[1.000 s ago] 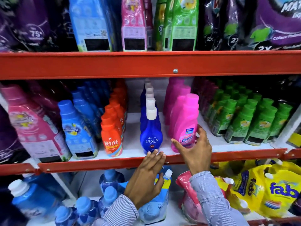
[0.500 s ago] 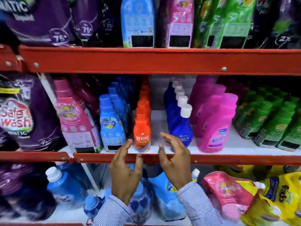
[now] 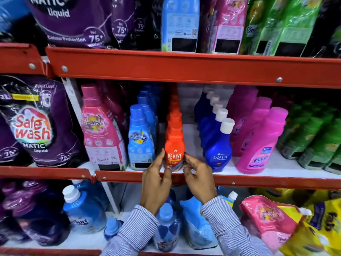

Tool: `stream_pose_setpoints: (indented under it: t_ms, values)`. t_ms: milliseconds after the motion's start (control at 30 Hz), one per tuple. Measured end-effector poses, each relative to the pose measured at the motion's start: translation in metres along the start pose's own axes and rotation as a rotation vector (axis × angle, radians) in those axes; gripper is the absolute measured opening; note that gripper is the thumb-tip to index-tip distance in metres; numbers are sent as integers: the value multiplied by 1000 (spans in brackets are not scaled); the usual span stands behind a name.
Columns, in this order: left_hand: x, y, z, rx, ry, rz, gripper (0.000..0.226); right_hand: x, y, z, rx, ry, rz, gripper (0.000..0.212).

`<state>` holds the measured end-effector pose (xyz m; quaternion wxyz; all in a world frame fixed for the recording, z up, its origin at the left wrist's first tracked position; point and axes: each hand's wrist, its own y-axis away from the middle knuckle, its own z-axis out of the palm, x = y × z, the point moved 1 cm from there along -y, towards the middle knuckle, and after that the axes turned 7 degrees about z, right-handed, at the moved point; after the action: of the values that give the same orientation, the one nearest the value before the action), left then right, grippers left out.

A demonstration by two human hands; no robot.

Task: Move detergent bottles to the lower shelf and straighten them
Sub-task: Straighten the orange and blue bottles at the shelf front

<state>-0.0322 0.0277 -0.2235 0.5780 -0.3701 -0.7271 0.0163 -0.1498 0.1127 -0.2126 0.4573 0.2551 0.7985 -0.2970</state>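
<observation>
An orange Revive bottle (image 3: 174, 145) stands at the front of a row of like bottles on the middle shelf (image 3: 239, 181). My left hand (image 3: 156, 182) touches its left side with the fingertips and my right hand (image 3: 198, 179) touches its right side, so both hands cup the bottle's base. A blue Ujala bottle (image 3: 218, 145) with a white cap stands just to the right, and a pink Vanish bottle (image 3: 262, 145) beyond it. A light blue bottle (image 3: 141, 139) stands to the left. The lower shelf (image 3: 88, 241) holds blue bottles and pouches beneath my wrists.
A tall pink bottle (image 3: 101, 130) and a purple Safe Wash pouch (image 3: 35, 122) fill the left of the middle shelf; green bottles (image 3: 313, 137) fill the right. Pouches line the top shelf (image 3: 184, 67). A pink pouch (image 3: 267, 218) and yellow pouches (image 3: 317, 231) lie at the lower right.
The view has swung left. Both hands have left the pink and blue bottles, moved left along the shelf edge and closed in around the front orange bottle.
</observation>
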Motion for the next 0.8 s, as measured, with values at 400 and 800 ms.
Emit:
stream_pose_setpoints:
  t_ms: [400,800]
  values:
    - [9,4,0,30,-34,-17,65,3,4,-4,31,-29,13,48]
    - [38,22,58,14,87,69,49,33,30,-75,628,-163,-11,36]
